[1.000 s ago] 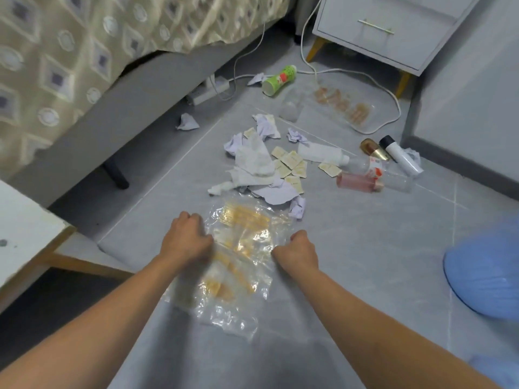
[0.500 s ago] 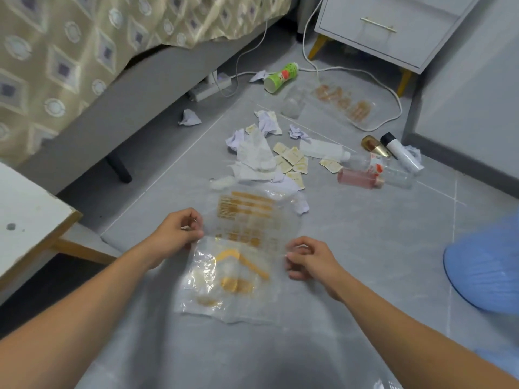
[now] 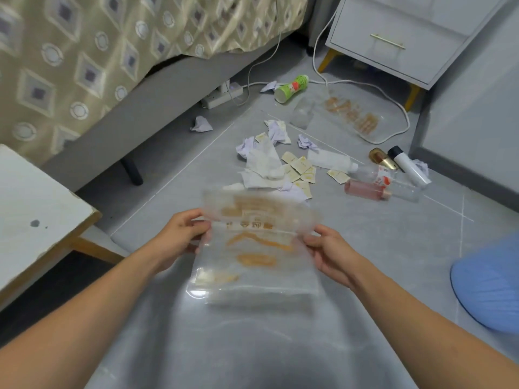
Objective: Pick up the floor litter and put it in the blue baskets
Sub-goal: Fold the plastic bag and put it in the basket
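Item in hand: one clear plastic bag with orange print, held flat between you and the floor, above the grey tiles. Your left hand pinches its left edge near the top; your right hand pinches the right edge opposite, both closed on the film.

Handling (judged): very light, limp, slippery; it will sag and flutter, so keep the edge pinches or crumple it into one fist before carrying.

Destination: blue basket, partly in frame at your right, well apart from the bag.

Remaining stock on the floor beyond: crumpled papers, small yellow sachets, a green can, a pink bottle, a white tube and a second printed bag (near the white cable).
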A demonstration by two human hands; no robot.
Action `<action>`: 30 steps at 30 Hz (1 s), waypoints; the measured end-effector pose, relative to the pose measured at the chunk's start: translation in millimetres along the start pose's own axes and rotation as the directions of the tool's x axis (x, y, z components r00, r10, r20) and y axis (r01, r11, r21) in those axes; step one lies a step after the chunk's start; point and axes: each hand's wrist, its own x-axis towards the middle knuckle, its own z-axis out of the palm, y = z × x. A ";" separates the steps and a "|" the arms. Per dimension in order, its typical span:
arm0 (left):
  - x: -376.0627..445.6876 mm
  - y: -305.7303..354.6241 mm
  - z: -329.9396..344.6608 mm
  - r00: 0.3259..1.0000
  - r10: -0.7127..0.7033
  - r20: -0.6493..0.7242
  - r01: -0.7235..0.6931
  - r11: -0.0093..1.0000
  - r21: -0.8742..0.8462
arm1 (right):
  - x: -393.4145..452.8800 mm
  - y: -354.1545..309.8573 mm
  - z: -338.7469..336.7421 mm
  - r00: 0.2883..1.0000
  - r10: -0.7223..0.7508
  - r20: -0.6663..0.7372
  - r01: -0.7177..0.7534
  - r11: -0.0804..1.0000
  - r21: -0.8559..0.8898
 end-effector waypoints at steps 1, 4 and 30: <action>-0.9 3.2 0.5 1.000 -0.014 -0.010 0.014 0.999 -0.035 | -1.7 -4.8 0.7 1.000 0.024 0.018 -0.025 0.998 0.062; 0.1 10.5 -2.9 0.996 -0.074 0.047 0.081 0.978 -0.190 | -6.6 -17.5 4.4 0.994 0.082 0.068 -0.085 0.995 0.045; 9.7 36.5 53.3 0.998 0.056 -0.025 -0.056 0.998 0.004 | 14.8 -36.2 26.8 0.992 -0.102 0.076 0.116 0.969 -0.218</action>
